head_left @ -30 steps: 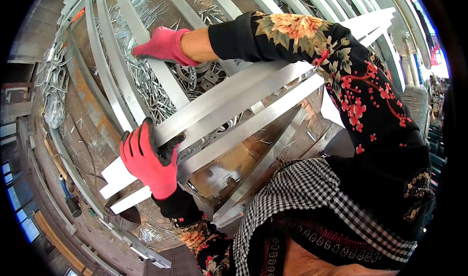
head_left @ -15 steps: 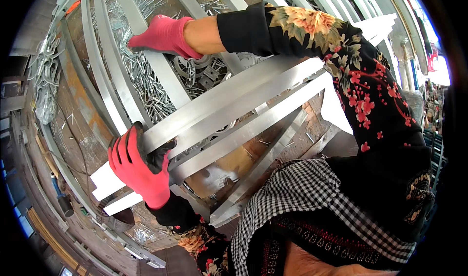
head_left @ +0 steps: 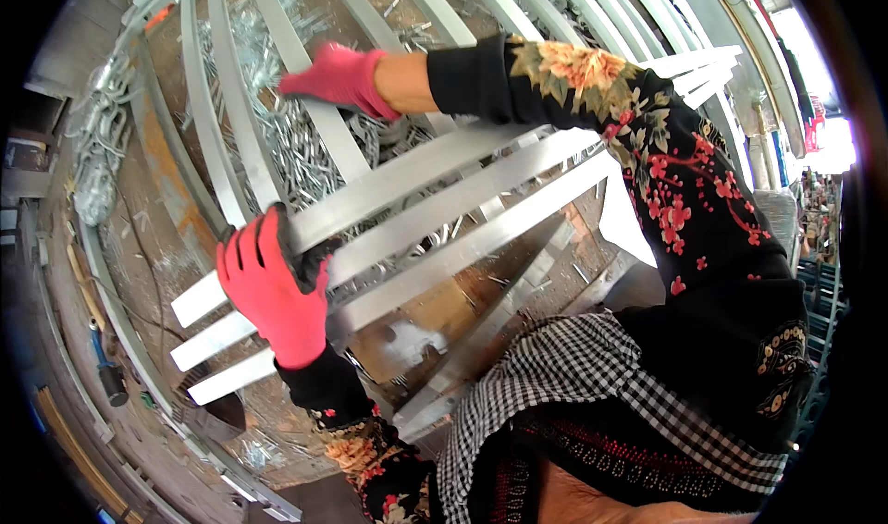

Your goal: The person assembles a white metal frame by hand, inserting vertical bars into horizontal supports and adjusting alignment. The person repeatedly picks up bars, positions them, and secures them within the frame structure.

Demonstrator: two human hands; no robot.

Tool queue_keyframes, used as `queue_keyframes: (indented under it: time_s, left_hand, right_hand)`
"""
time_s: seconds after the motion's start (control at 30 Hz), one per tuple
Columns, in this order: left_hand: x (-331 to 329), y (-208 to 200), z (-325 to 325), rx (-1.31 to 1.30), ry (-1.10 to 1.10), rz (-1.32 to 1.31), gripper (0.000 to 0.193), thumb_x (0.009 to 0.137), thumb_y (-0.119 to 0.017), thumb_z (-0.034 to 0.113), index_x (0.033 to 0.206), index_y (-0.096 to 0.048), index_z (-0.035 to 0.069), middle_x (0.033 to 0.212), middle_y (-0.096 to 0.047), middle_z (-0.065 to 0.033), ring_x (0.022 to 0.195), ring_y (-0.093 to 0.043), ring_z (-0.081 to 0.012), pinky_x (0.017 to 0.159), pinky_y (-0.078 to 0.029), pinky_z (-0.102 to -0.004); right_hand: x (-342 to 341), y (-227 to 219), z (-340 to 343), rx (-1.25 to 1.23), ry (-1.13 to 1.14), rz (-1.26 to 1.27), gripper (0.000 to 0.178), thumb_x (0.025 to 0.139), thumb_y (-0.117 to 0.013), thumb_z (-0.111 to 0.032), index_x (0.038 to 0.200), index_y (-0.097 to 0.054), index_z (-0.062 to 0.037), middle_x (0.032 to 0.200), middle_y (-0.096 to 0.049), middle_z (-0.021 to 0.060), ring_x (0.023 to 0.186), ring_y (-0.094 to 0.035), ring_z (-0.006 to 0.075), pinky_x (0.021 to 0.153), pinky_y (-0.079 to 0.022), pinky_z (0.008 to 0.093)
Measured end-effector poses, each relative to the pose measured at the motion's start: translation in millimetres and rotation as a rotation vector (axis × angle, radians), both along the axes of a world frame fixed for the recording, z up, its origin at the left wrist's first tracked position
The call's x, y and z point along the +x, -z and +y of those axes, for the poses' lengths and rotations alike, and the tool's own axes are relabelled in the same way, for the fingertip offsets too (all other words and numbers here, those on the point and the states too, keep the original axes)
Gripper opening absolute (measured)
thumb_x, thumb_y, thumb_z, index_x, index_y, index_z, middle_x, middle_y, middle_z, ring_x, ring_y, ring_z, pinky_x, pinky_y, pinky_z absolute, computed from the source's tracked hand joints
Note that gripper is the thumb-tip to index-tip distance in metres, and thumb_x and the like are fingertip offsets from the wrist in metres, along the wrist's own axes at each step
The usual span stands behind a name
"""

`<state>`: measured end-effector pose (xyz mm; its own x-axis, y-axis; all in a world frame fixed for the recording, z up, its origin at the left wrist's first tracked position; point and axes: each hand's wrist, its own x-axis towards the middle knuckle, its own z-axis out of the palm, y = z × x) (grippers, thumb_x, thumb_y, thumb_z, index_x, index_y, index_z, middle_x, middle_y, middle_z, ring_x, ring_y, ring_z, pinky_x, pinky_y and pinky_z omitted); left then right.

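My left hand point(head_left: 273, 288), in a pink glove with dark palm, wraps over the upper of three flat silvery metal bars point(head_left: 407, 186) near its left end, thumb on its near side. The middle bar point(head_left: 462, 202) and lower bar point(head_left: 444, 270) lie almost parallel below it. All three cross several long metal slats point(head_left: 338, 145). Farther off, my right hand point(head_left: 342, 80), also pink-gloved, reaches over a slat toward a heap of small silvery metal fasteners point(head_left: 301, 168). Its fingers are blurred and partly hidden, so I cannot see whether they hold any.
A mallet with a black head point(head_left: 113, 383) and blue handle lies at the left. Near it hangs a clear plastic bag point(head_left: 94, 196) among metal pieces. A rusty strip point(head_left: 171, 177) runs beside the slats, and brown cardboard point(head_left: 416, 334) lies under the bars.
The upper and middle bars, close together before, now lie apart with a gap between them. My right hand stays over the fastener heap, and the whole view has shifted slightly.
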<state>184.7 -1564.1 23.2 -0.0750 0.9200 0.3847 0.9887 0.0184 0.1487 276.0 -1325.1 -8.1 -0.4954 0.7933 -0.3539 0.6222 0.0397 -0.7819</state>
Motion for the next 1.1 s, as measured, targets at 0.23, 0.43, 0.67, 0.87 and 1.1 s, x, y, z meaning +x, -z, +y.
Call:
queue_keyframes:
  time_s: [0.23,0.43,0.67,0.87,1.1]
  left_hand:
    - [-1,-26,4,-0.019,-0.021,-0.018,0.073,0.053,-0.077,0.031,0.118,-0.054,0.005,0.108,-0.055,-0.0130,0.104,-0.048,-0.0345,0.101,-0.031,-0.0522]
    - [9,-26,4,0.119,0.004,0.060,0.062,0.067,-0.069,0.043,0.114,-0.056,0.005,0.101,-0.054,-0.0142,0.099,-0.050,-0.0347,0.099,-0.031,-0.0532]
    - [10,-21,-4,0.062,0.023,-0.026,0.061,0.060,-0.076,0.037,0.109,-0.057,0.007,0.103,-0.055,-0.0127,0.102,-0.049,-0.0358,0.099,-0.032,-0.0508]
    - [8,-21,-3,-0.019,0.006,-0.056,0.067,0.052,-0.080,0.030,0.112,-0.056,0.009,0.106,-0.053,-0.0121,0.103,-0.046,-0.0366,0.095,-0.033,-0.0487]
    - [-1,10,-6,-0.008,-0.101,0.084,0.073,0.055,-0.077,0.022,0.122,-0.051,0.011,0.112,-0.052,-0.0121,0.110,-0.045,-0.0339,0.105,-0.027,-0.0513]
  right_hand:
    - [7,-32,-10,-0.064,-0.049,0.000,0.076,0.070,-0.063,-0.059,0.109,-0.060,0.0067,0.105,-0.063,0.0230,0.096,-0.063,0.0329,0.084,-0.047,0.0390]
    - [17,-46,-16,-0.048,-0.019,-0.025,0.077,0.073,-0.063,-0.056,0.110,-0.055,0.0103,0.102,-0.063,0.0222,0.090,-0.063,0.0293,0.078,-0.048,0.0382]
    - [24,-48,-21,-0.113,-0.091,0.007,0.072,0.072,-0.060,-0.059,0.110,-0.059,0.0027,0.100,-0.064,0.0178,0.089,-0.062,0.0300,0.078,-0.047,0.0395]
    - [31,-50,-23,-0.048,-0.070,0.120,0.062,0.073,-0.063,-0.054,0.099,-0.063,0.0015,0.090,-0.065,0.0151,0.079,-0.061,0.0256,0.072,-0.047,0.0401]
    - [-2,-12,-16,-0.051,-0.094,-0.046,0.070,0.069,-0.066,-0.059,0.097,-0.064,0.0055,0.088,-0.065,0.0165,0.079,-0.063,0.0248,0.072,-0.049,0.0373]
